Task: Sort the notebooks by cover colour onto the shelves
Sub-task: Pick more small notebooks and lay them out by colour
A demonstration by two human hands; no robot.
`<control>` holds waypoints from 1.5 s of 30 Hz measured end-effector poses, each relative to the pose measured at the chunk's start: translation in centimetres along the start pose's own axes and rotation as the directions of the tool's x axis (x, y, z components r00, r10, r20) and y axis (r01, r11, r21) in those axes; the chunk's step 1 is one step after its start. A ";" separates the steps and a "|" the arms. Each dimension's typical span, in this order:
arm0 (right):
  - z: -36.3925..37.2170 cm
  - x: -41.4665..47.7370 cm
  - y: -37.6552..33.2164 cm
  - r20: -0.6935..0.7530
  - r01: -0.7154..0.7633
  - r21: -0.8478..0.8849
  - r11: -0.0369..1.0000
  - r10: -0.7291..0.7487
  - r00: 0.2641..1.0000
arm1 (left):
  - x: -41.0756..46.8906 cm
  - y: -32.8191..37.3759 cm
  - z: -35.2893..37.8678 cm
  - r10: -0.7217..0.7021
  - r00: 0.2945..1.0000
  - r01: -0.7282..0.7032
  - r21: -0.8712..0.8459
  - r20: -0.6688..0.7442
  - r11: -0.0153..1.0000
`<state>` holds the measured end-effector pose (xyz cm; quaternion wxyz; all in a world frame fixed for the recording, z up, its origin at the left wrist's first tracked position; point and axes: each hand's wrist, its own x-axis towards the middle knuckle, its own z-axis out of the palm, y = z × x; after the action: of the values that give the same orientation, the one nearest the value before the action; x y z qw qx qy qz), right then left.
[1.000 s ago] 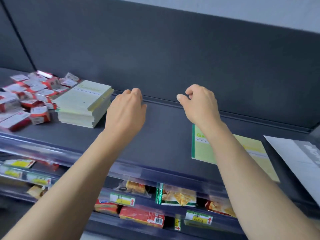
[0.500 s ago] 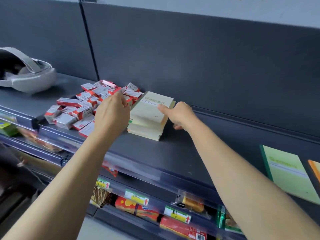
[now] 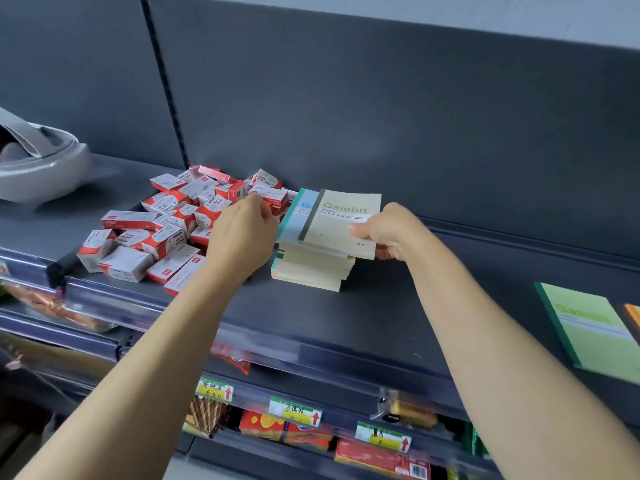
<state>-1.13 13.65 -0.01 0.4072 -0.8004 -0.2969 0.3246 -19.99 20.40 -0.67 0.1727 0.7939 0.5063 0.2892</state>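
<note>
A stack of notebooks [image 3: 313,270] sits on the dark shelf [image 3: 346,323]. My right hand [image 3: 388,232] pinches the right edge of the top cream notebook with a grey spine [image 3: 341,223], marked "Gambit", and has it lifted and shifted right. A light blue notebook [image 3: 294,216] shows beneath it. My left hand [image 3: 242,233] rests against the left side of the stack, fingers curled. At the right lies a green notebook [image 3: 595,332], with the edge of an orange notebook [image 3: 633,317] beside it.
A heap of small red-and-white boxes [image 3: 166,230] lies left of the stack, touching my left hand. A grey headset [image 3: 38,161] rests at the far left. Snack packs and price tags [image 3: 296,410] fill the shelves below.
The view swung left to the stack. Both hands reached it; my right hand took hold of the top cream notebook and slid it right, uncovering the light blue one.
</note>
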 end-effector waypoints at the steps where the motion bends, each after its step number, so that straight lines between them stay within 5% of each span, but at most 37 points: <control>1: -0.2 0.0 0.1 -0.032 -0.003 0.000 1.000 0.003 0.999 | 0.2 0.1 0.3 0.009 1.000 -0.009 -0.010 0.015 1.000; 7: -2.7 -1.1 0.5 -0.248 0.048 -0.053 0.997 -0.060 0.967 | 0.9 0.4 1.4 -0.055 0.973 0.041 0.069 0.225 0.997; 14: -4.8 -2.0 1.7 -0.322 0.063 -0.062 0.996 -0.080 0.943 | 1.0 1.4 1.1 -0.088 0.972 0.079 0.050 0.219 0.996; 21: -7.1 -2.0 3.4 -0.423 0.086 -0.051 0.995 -0.099 0.901 | 0.2 3.6 0.3 -0.138 0.973 0.175 -0.200 0.186 0.964; 29: -13.0 -3.8 6.6 -0.527 0.103 -0.063 0.993 -0.121 0.841 | -2.3 9.8 2.4 -0.035 0.984 0.092 -0.325 0.174 0.941; 39: -25.6 -8.2 14.6 -0.696 -0.046 -0.103 0.994 -0.039 0.717 | -7.2 20.6 9.0 0.121 0.951 -0.002 -0.383 0.285 0.924; 45: -30.1 -9.7 18.7 -0.689 -0.141 -0.138 0.980 0.007 0.724 | -9.6 25.0 13.1 0.163 0.923 -0.009 -0.401 0.350 0.916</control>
<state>19.82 -16.55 0.66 0.4003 -0.9083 -0.1217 -0.0061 2.84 1.25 0.61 0.4086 0.8055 0.3595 0.2345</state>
